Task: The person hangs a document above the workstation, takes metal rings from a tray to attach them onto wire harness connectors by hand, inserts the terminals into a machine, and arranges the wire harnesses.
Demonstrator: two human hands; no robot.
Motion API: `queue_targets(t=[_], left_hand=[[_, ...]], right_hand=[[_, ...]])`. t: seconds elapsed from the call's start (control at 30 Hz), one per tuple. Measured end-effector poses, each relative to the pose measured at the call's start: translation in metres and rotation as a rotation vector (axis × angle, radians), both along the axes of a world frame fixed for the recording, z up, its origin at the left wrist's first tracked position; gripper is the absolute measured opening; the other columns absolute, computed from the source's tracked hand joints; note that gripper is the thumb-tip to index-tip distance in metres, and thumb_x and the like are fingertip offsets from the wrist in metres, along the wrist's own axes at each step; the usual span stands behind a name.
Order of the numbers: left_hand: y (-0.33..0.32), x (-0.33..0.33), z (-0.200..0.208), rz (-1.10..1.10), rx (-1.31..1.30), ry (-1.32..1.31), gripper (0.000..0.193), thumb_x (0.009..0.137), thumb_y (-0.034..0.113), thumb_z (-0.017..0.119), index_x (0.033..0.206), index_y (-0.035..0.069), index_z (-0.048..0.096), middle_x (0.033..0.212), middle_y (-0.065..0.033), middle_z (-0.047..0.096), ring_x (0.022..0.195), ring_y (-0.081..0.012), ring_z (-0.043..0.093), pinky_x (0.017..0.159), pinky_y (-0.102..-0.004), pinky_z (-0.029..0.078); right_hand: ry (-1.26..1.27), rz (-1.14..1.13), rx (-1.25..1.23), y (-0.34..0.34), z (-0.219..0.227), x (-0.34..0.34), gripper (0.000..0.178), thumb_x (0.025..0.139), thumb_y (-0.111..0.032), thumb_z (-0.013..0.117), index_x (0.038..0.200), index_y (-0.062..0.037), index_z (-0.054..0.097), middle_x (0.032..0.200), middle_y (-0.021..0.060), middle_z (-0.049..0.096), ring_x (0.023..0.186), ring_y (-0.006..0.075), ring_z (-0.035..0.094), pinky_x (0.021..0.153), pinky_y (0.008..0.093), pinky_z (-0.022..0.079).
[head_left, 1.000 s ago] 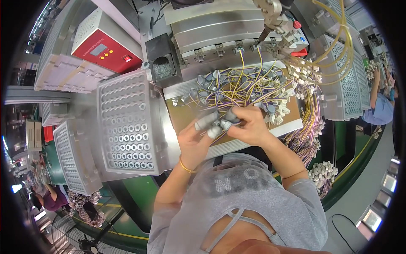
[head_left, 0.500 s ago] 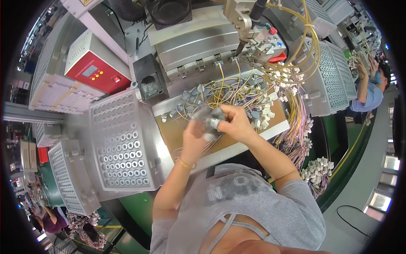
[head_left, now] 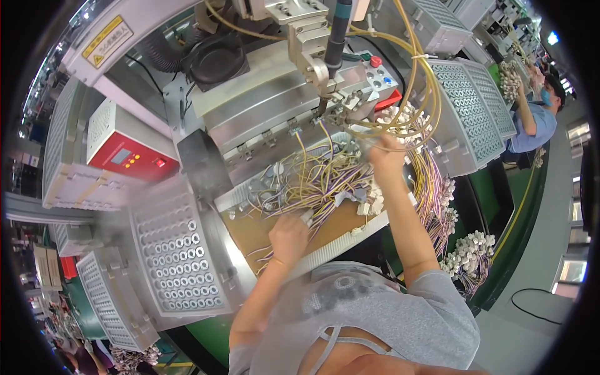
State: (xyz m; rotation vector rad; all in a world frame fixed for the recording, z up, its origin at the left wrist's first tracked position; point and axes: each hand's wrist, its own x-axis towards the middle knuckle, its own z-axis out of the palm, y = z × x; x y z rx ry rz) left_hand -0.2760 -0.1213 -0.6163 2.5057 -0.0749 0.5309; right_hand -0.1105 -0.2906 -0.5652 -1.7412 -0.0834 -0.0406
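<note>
My left hand (head_left: 289, 239) is over the brown board (head_left: 244, 231), its fingers curled in at the near edge of a wire pile. A small pale piece (head_left: 306, 217) shows at its fingertips, too blurred to name. Yellow and purple wires (head_left: 331, 181) with grey round parts fill the middle of the board. Farther right, my right hand (head_left: 387, 156) reaches to the far side of the pile, close to the white connectors (head_left: 374, 199). Motion smears its fingers, and what they touch is unclear. Two yellow wires rise from the pile to clamps on the metal machine (head_left: 275, 106).
At left lies a tray (head_left: 181, 262) with rows of metal rings. Behind it stand a red-fronted control box (head_left: 128, 150) and a black box (head_left: 203, 165). Yellow tubes (head_left: 431, 94) loop from the machine's upright head (head_left: 312, 50). Wire bundles hang at right; a co-worker (head_left: 537, 119) sits beyond.
My hands have parted from where they met over the board. The right went away and to the right, the left nearer me. The view has shifted, so the machine appears farther left.
</note>
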Motion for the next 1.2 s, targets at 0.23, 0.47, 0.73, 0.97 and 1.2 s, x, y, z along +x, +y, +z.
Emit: queue_targets(t=[0.23, 0.47, 0.73, 0.97, 1.2], left_hand=[[0.033, -0.018, 0.029, 0.018, -0.712, 0.418, 0.017, 0.076, 0.006, 0.06, 0.093, 0.003, 0.064, 0.071, -0.0016, 0.062, 0.061, -0.0097, 0.057, 0.055, -0.0214, 0.044], [0.11, -0.051, 0.054, 0.346, -0.63, 0.473, 0.023, 0.078, 0.003, 0.059, 0.1, 0.001, 0.061, 0.078, -0.0024, 0.061, 0.063, -0.0063, 0.055, 0.054, -0.0195, 0.045], [0.111, -0.045, 0.053, 0.506, -0.766, 0.248, 0.022, 0.079, 0.001, 0.058, 0.1, 0.0, 0.061, 0.079, -0.0002, 0.061, 0.062, -0.0036, 0.053, 0.053, -0.0162, 0.043], [0.11, -0.053, 0.036, 0.345, -0.994, 0.277, 0.021, 0.079, 0.0, 0.056, 0.1, -0.001, 0.06, 0.079, -0.0007, 0.06, 0.064, -0.005, 0.053, 0.053, -0.0176, 0.042], [0.099, -0.071, 0.046, 0.401, -0.963, 0.106, 0.02, 0.076, -0.005, 0.057, 0.096, -0.002, 0.061, 0.08, -0.0029, 0.061, 0.067, -0.0087, 0.055, 0.058, -0.0206, 0.045]], right_hand=[[0.065, -0.109, 0.83, 0.008, -0.045, 0.052, 0.006, 0.08, -0.008, 0.051, 0.075, -0.0076, 0.047, 0.059, -0.0002, 0.048, 0.04, 0.0095, 0.041, 0.037, 0.021, 0.033], [0.043, -0.13, 0.791, 0.014, -0.041, 0.054, 0.008, 0.083, -0.01, 0.05, 0.076, -0.0056, 0.048, 0.061, 0.0014, 0.05, 0.043, 0.0105, 0.043, 0.038, 0.0218, 0.035], [-0.073, -0.006, 0.667, 0.009, -0.062, 0.068, 0.012, 0.083, -0.012, 0.049, 0.081, -0.0004, 0.051, 0.072, 0.0084, 0.058, 0.051, 0.0173, 0.053, 0.042, 0.0268, 0.043], [0.094, -0.021, 0.436, 0.001, -0.022, 0.082, 0.021, 0.077, -0.016, 0.054, 0.064, 0.0004, 0.054, 0.056, 0.0023, 0.049, 0.046, 0.0102, 0.049, 0.041, 0.0234, 0.037], [-0.236, -0.002, -0.22, -0.007, -0.019, -0.004, 0.014, 0.077, -0.01, 0.051, 0.076, 0.0028, 0.057, 0.055, 0.0057, 0.057, 0.045, 0.0123, 0.053, 0.042, 0.0238, 0.041]])
